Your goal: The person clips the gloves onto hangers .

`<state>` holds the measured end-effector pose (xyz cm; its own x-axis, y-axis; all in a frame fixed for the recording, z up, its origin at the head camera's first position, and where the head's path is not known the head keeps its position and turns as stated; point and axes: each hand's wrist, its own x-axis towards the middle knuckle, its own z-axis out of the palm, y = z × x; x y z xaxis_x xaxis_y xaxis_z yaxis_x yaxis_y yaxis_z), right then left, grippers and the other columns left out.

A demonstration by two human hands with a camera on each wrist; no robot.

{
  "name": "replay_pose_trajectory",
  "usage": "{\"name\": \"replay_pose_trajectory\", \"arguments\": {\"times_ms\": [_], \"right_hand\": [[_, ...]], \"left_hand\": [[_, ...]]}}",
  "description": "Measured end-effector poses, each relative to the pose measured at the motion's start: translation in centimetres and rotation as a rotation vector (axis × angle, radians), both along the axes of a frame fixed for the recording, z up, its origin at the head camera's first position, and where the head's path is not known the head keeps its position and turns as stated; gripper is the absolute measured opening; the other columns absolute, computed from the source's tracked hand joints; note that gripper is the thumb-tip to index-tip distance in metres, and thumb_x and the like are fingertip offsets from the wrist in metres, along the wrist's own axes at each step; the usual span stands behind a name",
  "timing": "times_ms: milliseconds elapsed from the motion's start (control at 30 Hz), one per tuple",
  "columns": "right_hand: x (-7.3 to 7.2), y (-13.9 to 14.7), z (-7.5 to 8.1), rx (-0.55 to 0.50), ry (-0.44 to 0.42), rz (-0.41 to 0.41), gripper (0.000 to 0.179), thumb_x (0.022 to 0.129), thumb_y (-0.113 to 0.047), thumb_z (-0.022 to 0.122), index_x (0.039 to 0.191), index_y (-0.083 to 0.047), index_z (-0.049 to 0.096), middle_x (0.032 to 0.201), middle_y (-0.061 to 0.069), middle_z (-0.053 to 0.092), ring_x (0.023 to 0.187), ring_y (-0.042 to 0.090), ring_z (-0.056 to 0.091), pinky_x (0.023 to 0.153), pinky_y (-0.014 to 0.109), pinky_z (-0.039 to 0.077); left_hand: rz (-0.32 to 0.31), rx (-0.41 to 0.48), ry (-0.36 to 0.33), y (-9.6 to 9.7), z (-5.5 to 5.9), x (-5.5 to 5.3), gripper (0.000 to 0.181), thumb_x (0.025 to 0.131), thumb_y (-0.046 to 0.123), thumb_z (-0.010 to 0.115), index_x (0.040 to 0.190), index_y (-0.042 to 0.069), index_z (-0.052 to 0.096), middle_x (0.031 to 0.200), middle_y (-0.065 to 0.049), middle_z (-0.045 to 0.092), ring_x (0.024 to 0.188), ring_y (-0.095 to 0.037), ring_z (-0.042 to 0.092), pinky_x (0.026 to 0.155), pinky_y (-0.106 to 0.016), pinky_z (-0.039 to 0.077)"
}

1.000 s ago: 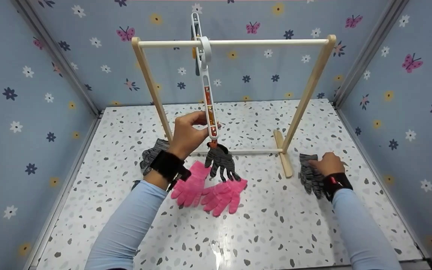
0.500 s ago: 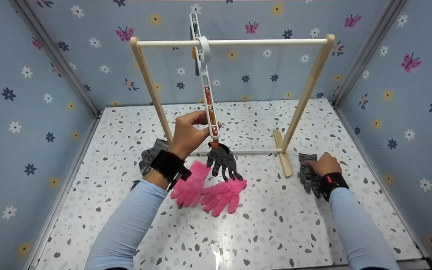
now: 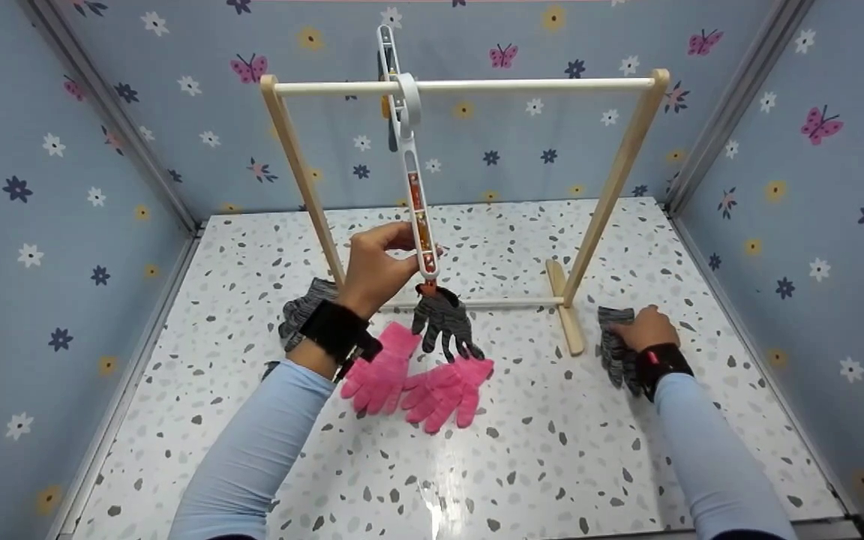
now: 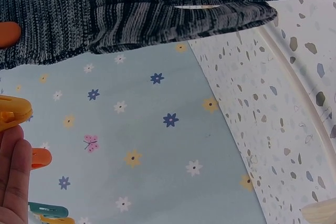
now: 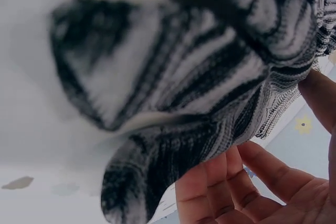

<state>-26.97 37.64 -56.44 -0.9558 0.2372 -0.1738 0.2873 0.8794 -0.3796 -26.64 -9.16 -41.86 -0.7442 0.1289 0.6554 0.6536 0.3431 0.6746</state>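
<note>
A white clip hanger (image 3: 411, 161) with orange and yellow clips hangs by its hook from the rack's top bar. My left hand (image 3: 378, 266) grips its near end; in the left wrist view the fingers (image 4: 16, 171) touch a yellow clip (image 4: 14, 113). From an orange clip at that end dangles a grey-and-black knit glove (image 3: 443, 322), spread across the top of the left wrist view (image 4: 131, 14). At the right, my right hand (image 3: 649, 330) holds another grey knit glove (image 3: 613, 341) on the table, its fingers (image 5: 247, 182) beneath the fabric and the thumb at its side.
Two pink gloves (image 3: 385, 367) lie below the hanging glove. More grey knit fabric (image 3: 301, 311) lies partly behind the left wrist. The wooden rack (image 3: 616, 187) stands on the speckled table (image 3: 537, 465), with its foot (image 3: 567, 319) near the right hand. Patterned walls (image 3: 799, 247) enclose the table.
My right hand has shifted slightly leftward over the grey glove. The left hand stays on the hanger, and the hanging glove sways a little.
</note>
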Motion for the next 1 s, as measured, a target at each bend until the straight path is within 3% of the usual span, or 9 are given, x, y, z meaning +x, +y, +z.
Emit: {"name": "replay_pose_trajectory", "arguments": {"times_ms": [267,400,533,600,767,1000], "right_hand": [[-0.17,-0.27,0.19,-0.029,-0.013,-0.003,0.068,0.099,-0.041,0.077,0.117,0.023,0.064,0.108,0.040,0.072,0.091,0.047,0.073,0.083,0.061,0.060],[-0.32,-0.34,0.48,-0.068,-0.020,-0.027,0.052,0.097,-0.039,0.080,0.092,0.010,0.065,0.080,0.021,0.066,0.077,0.034,0.064,0.075,0.053,0.058],[-0.59,-0.25,0.60,-0.117,-0.033,-0.043,0.050,0.094,-0.037,0.083,0.073,-0.010,0.046,0.066,-0.001,0.043,0.069,0.024,0.050,0.069,0.043,0.050],[-0.73,-0.12,0.49,-0.129,-0.045,-0.045,0.051,0.093,-0.036,0.084,0.073,-0.011,0.045,0.066,-0.001,0.042,0.070,0.024,0.050,0.071,0.043,0.050],[-0.81,0.13,0.29,-0.153,-0.058,-0.061,0.045,0.091,-0.035,0.086,0.086,0.001,0.060,0.076,0.009,0.059,0.078,0.028,0.059,0.078,0.048,0.057],[-0.92,0.09,0.34,-0.161,-0.069,-0.049,0.044,0.090,-0.033,0.086,0.082,-0.002,0.057,0.072,0.006,0.054,0.074,0.027,0.055,0.075,0.047,0.055]], "left_hand": [[0.001,-0.012,0.012,0.04,-0.06,-0.07,0.025,0.083,0.010,0.095,0.100,-0.001,0.082,0.091,-0.015,0.083,0.082,-0.031,0.081,0.082,-0.034,0.064],[-0.002,-0.018,0.012,0.05,-0.01,-0.08,0.022,0.085,0.008,0.093,0.100,-0.002,0.082,0.092,-0.016,0.083,0.083,-0.031,0.081,0.082,-0.034,0.065],[-0.001,-0.003,0.004,0.12,0.12,-0.05,0.022,0.084,0.003,0.090,0.103,-0.004,0.082,0.093,-0.018,0.083,0.084,-0.033,0.080,0.083,-0.039,0.065],[-0.003,0.004,0.004,0.17,0.18,-0.02,0.022,0.084,0.004,0.091,0.103,-0.004,0.082,0.093,-0.017,0.083,0.084,-0.034,0.081,0.083,-0.040,0.066],[0.000,0.012,-0.004,0.25,0.13,-0.02,0.023,0.083,0.006,0.093,0.101,-0.003,0.082,0.092,-0.017,0.083,0.083,-0.034,0.081,0.083,-0.037,0.066],[-0.004,0.009,-0.009,0.22,0.19,0.00,0.025,0.083,0.007,0.094,0.102,-0.004,0.082,0.093,-0.017,0.083,0.084,-0.034,0.081,0.084,-0.035,0.066]]}}
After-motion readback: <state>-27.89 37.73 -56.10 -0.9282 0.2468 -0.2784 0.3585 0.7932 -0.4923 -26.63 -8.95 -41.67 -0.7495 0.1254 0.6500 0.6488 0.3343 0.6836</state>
